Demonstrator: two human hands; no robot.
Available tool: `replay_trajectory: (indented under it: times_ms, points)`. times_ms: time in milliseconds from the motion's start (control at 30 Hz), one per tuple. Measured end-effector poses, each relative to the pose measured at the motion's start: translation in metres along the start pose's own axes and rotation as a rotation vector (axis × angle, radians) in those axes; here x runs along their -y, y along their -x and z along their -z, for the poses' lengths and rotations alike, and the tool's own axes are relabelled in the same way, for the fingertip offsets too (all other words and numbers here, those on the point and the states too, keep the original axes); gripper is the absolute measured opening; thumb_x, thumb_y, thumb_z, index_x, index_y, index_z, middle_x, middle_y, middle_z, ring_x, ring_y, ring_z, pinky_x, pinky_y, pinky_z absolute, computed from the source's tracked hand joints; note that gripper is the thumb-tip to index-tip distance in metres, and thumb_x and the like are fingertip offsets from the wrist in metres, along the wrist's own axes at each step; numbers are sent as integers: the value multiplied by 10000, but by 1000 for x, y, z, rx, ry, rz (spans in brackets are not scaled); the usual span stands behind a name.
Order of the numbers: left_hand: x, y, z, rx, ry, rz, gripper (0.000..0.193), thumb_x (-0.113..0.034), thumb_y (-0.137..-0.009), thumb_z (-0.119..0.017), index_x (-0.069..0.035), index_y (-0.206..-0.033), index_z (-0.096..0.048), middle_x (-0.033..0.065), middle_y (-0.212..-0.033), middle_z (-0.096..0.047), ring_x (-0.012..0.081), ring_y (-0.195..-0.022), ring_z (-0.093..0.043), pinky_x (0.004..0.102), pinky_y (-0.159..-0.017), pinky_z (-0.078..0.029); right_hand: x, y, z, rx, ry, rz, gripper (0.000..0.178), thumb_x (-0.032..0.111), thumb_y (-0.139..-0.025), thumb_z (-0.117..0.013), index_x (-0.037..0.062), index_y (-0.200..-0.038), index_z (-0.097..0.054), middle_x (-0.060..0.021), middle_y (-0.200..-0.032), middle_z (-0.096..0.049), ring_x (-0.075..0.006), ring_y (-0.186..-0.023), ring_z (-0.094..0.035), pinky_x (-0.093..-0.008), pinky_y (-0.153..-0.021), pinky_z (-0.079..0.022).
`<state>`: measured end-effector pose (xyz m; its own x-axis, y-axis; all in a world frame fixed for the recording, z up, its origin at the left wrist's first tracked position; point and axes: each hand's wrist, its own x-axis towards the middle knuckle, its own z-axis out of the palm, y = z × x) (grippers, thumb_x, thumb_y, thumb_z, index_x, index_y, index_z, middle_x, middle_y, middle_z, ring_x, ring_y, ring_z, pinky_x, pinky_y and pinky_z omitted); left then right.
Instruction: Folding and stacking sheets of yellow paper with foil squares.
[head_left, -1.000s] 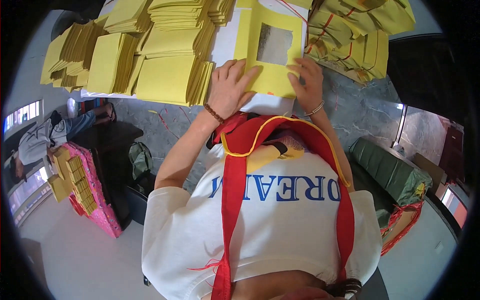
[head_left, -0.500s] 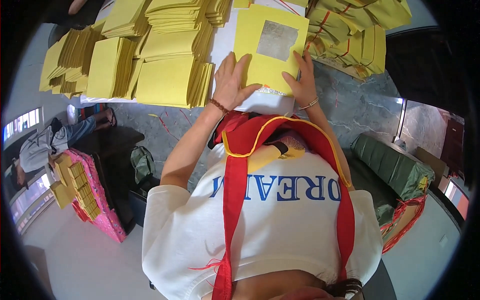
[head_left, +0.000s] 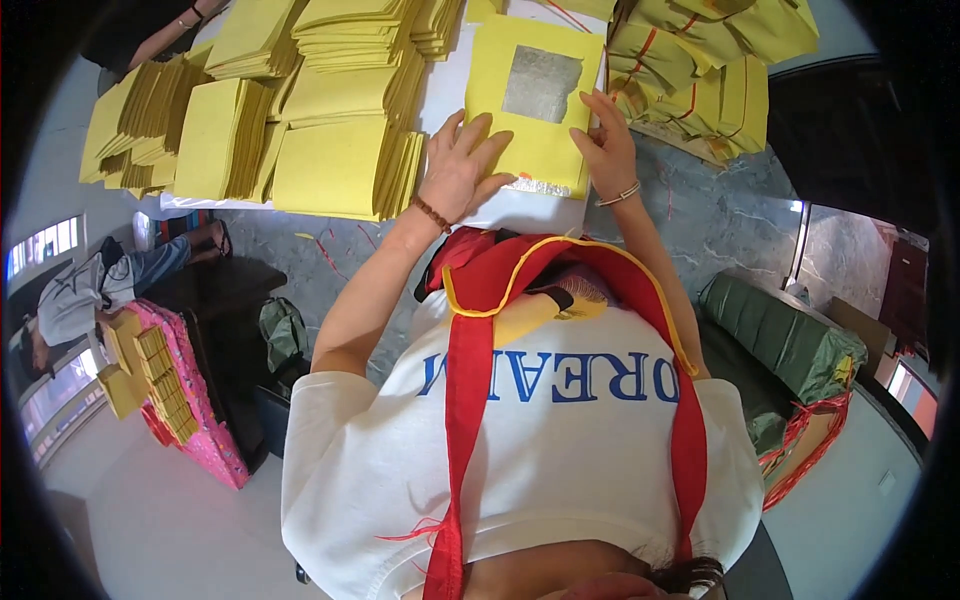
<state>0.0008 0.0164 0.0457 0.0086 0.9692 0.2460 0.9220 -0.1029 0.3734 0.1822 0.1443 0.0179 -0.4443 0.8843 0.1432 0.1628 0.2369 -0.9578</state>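
Observation:
A yellow paper sheet point(head_left: 525, 150) with a silver square patch point(head_left: 541, 85) lies flat on the white table in front of me; a silvery strip shows along its near edge. My left hand point(head_left: 460, 165), a beaded bracelet at its wrist, rests with fingers spread on the sheet's left side. At the right edge is my right hand point(head_left: 608, 150), wearing a pale bangle. Its thumb and fingers are apart and touch the paper's border; whether any fingertip reaches under the sheet is hidden.
Several stacks of folded yellow paper point(head_left: 330, 165) cover the table's left. Tied yellow paper bundles point(head_left: 715, 105) stand at the right. Another person's arm point(head_left: 165, 38) reaches in at the far left. A green wrapped bundle point(head_left: 775, 325) sits at right; a pink-covered surface point(head_left: 205, 400) holds yellow packets.
The yellow sheet has shifted slightly left and turned a little. My right hand has changed its finger position along the edge. The other person's arm shows more at the far left.

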Motion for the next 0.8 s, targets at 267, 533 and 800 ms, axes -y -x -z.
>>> replay_trajectory:
  times_ms: [267,533,800]
  points:
    - [-24,12,13,88,-165,-38,581,-366,-647,-660,-165,-1159,-476,117,-1262,-361,342,-1201,-254,519,-946,-182,-18,8,3,38,-115,-130,437,42,-687,-595,73,-1115,-512,-119,-1173,-456,-171,-930,-539,-247,-681,-477]
    - [-14,5,-3,57,-96,-70,570,-382,-682,-631,-127,-1163,-462,110,-1226,-398,314,-1138,-341,459,-911,-259,-4,7,0,52,38,-18,437,-29,-714,-571,49,-1136,-491,-79,-1199,-425,-135,-880,-551,-213,-682,-471]
    - [-7,-4,6,107,-32,-123,436,-277,-736,-596,-114,-1128,-493,108,-1139,-483,269,-1053,-426,399,-846,-316,0,5,4,33,-252,-217,402,2,-744,-573,43,-1136,-494,-48,-963,-562,-101,-780,-569,-209,-674,-457]
